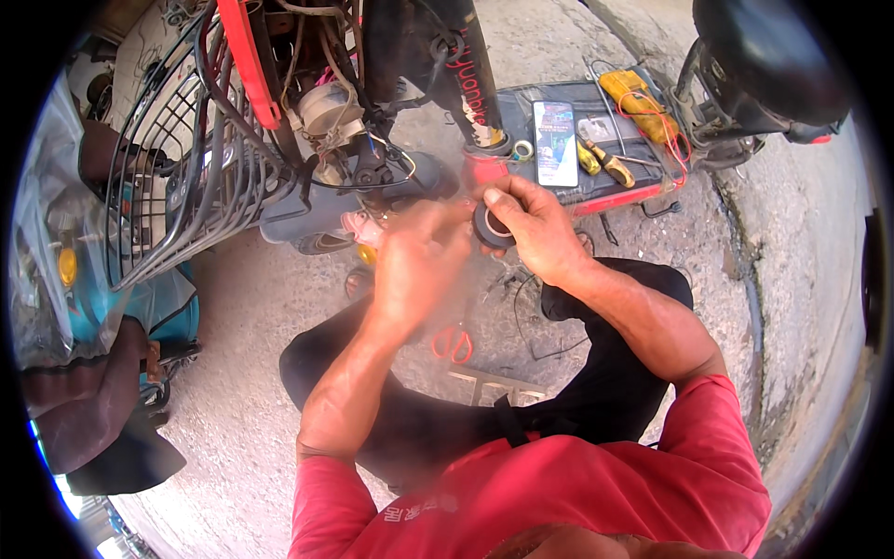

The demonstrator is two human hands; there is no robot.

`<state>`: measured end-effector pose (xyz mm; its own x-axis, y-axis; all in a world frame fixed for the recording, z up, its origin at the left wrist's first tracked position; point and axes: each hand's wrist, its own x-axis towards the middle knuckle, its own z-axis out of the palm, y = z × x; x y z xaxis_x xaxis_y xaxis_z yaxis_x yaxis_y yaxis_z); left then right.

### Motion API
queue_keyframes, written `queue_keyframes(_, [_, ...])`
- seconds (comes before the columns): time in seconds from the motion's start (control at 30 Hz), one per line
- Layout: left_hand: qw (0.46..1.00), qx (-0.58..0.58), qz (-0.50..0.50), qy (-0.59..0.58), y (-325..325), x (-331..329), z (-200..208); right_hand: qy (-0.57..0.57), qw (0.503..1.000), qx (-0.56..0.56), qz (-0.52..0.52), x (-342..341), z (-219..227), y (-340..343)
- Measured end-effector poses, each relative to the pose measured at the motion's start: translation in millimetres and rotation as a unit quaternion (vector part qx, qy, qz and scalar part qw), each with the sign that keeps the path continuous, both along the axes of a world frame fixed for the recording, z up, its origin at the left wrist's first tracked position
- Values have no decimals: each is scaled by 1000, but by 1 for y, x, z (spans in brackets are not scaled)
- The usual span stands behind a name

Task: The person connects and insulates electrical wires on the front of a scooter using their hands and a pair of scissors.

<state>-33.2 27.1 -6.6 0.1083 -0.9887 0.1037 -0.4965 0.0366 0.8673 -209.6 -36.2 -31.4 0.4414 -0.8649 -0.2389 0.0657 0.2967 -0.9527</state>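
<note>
We note right hand (535,228) gripping black tape roll (491,226); left hand (419,261) blurred beside roll, grip unclear. We judge risk: tape end slipping, roll dropping onto scissors (453,343) below.

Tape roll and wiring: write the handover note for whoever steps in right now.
Right hand: holds the black tape roll.
Left hand: blurred, up against the roll; its grip cannot be told.
Both hands sit just below the scooter's exposed wiring.
Red-handled scissors lie on the ground between the knees; phone and yellow-handled pliers rest on the footboard.
Wiring is bare; whether any tape is on cannot be told.
</note>
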Motion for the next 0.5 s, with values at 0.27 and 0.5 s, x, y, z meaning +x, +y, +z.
queue_keyframes(0.27, [999,-19,3,-30,0,1,-8,28,999,-37,-13,4,-3,2])
queue_keyframes(0.5, [996,-53,-10,-72,-3,1,-9,78,989,-122,-10,3,-13,3])
